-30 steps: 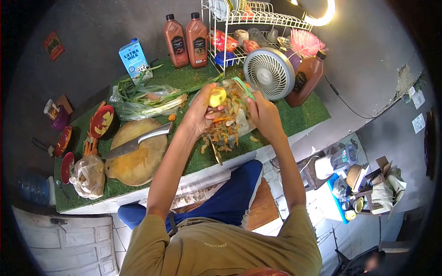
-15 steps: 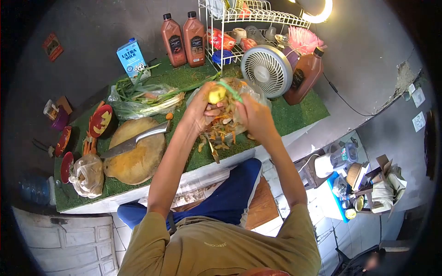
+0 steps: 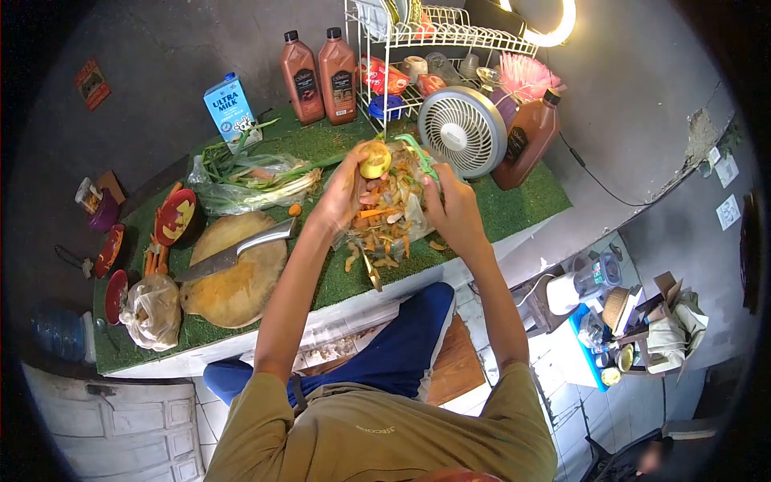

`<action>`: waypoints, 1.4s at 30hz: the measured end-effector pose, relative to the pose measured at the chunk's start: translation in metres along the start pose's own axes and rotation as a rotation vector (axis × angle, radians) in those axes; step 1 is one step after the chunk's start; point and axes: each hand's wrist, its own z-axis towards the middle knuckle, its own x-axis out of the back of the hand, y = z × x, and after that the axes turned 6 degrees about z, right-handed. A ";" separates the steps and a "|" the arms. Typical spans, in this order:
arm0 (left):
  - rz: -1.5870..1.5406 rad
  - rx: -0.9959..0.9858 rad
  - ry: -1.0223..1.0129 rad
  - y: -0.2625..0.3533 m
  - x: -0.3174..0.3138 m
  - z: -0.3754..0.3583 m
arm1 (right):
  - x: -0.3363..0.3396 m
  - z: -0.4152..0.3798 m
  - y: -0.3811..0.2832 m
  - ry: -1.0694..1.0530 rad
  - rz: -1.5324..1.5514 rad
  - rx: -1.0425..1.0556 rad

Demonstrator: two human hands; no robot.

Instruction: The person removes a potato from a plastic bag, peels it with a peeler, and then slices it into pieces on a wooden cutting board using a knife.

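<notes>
Fingers of my left hand (image 3: 345, 190) wrap round a partly peeled yellow potato (image 3: 375, 161). My right hand (image 3: 451, 201) grips a green peeler (image 3: 419, 155), its head just right of the potato and apart from it. Below both hands, orange and brown peelings (image 3: 385, 221) lie on a clear plastic bag (image 3: 416, 215). A knife (image 3: 237, 251) rests across a round wooden board (image 3: 233, 293) to the left. Green onions (image 3: 265, 183) lie on plastic behind the board, with a small orange carrot piece (image 3: 295, 210) nearby.
On the green mat (image 3: 321, 281) stand a milk carton (image 3: 231, 110), two brown bottles (image 3: 340, 80), a fan (image 3: 462, 132) and a larger bottle (image 3: 528, 140). A wire rack (image 3: 387, 76) is behind. Red bowls (image 3: 175, 217) and a filled plastic bag (image 3: 152, 312) are at left.
The peeler has moved from against the potato to slightly right of it. My right hand has shifted a little right and down. The potato stays in my left hand, with its surface turned differently.
</notes>
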 end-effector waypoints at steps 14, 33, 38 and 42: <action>0.621 -0.199 -0.243 0.011 0.015 -0.002 | 0.001 0.009 -0.016 -0.230 -0.073 0.085; 0.714 -0.169 -0.188 0.020 0.003 -0.004 | 0.007 0.011 -0.009 -0.221 -0.303 0.216; 0.739 -0.163 -0.111 0.011 0.005 0.001 | 0.010 0.015 0.001 -0.179 -0.305 0.173; 0.571 -0.016 -0.117 0.013 -0.003 -0.003 | 0.001 0.014 0.002 -0.146 -0.277 0.240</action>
